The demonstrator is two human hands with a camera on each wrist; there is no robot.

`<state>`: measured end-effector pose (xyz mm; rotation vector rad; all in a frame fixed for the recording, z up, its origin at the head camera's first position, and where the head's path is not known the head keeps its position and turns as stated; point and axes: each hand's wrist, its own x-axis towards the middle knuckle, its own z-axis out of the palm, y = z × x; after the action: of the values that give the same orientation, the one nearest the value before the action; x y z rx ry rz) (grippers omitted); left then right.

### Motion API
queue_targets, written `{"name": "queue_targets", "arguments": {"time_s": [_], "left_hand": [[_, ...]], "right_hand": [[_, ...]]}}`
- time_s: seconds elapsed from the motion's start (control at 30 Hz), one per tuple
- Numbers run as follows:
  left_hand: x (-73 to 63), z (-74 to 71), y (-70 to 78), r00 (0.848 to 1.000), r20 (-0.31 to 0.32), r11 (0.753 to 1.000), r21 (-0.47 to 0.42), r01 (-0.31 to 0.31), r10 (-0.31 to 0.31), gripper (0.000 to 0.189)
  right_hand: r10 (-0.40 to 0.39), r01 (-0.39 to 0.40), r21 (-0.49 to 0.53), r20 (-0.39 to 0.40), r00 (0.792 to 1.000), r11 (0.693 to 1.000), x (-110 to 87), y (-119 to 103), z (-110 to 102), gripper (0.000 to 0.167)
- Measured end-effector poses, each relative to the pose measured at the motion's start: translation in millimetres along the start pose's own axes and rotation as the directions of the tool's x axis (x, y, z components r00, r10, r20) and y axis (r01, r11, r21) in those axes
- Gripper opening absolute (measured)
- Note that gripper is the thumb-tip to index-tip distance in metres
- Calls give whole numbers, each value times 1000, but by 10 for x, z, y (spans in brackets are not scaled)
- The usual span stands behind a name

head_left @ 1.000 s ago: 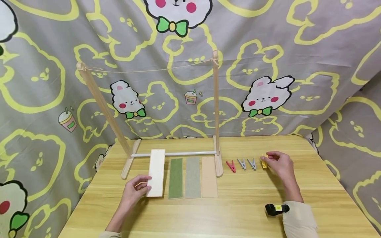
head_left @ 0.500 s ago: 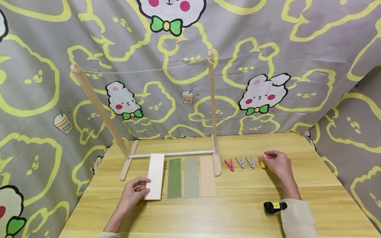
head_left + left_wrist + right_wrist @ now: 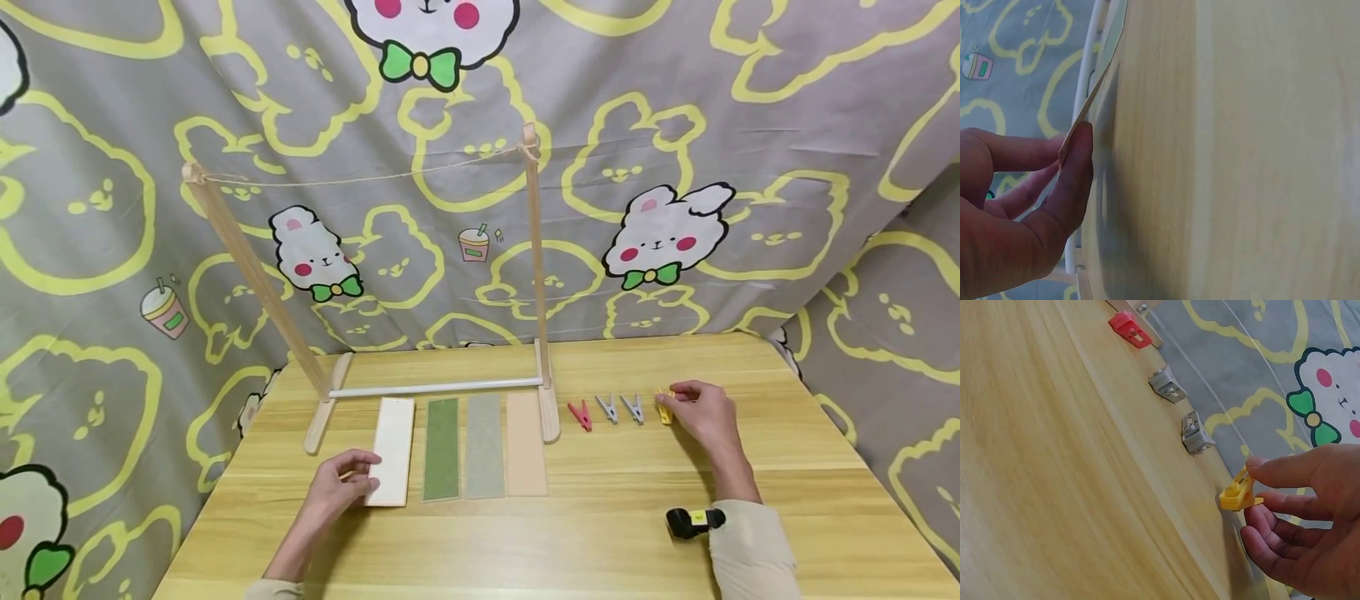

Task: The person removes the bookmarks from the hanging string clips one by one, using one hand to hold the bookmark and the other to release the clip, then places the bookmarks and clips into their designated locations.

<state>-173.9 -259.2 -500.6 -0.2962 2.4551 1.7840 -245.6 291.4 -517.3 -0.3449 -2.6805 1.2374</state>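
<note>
My left hand (image 3: 341,482) pinches the left edge of a white rectangular card (image 3: 392,450) between thumb and fingers; the left wrist view shows the card tilted, one side lifted off the table. To its right lie a green card (image 3: 442,450), a grey card (image 3: 485,447) and a peach card (image 3: 527,446) in a row. My right hand (image 3: 703,412) pinches a yellow clothespin (image 3: 1238,490) between thumb and index finger, low by the tabletop. Left of it are two grey clothespins (image 3: 608,410) and a red clothespin (image 3: 580,415).
Behind the cards stands a wooden frame (image 3: 538,275) with a string (image 3: 360,181) tied between its posts and a white rod (image 3: 442,387) near the table. A patterned curtain (image 3: 420,250) hangs along the table's back edge (image 3: 675,339).
The white card has come down toward the table and nearer to me, its top edge now in front of the rod. My right hand keeps its pinch on the yellow clothespin, almost unmoved.
</note>
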Motion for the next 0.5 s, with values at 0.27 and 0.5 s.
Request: {"name": "queue_targets", "arguments": {"time_s": [0.27, 0.5], "left_hand": [[-7, 1, 1, 999, 43, 1000, -3, 16, -16, 38], [3, 18, -5, 999, 30, 999, 42, 14, -15, 36]], "right_hand": [[-19, 19, -6, 2, 1000, 1000, 4, -43, 49, 41], [-18, 18, -8, 7, 1000, 1000, -16, -69, 69, 41]]}}
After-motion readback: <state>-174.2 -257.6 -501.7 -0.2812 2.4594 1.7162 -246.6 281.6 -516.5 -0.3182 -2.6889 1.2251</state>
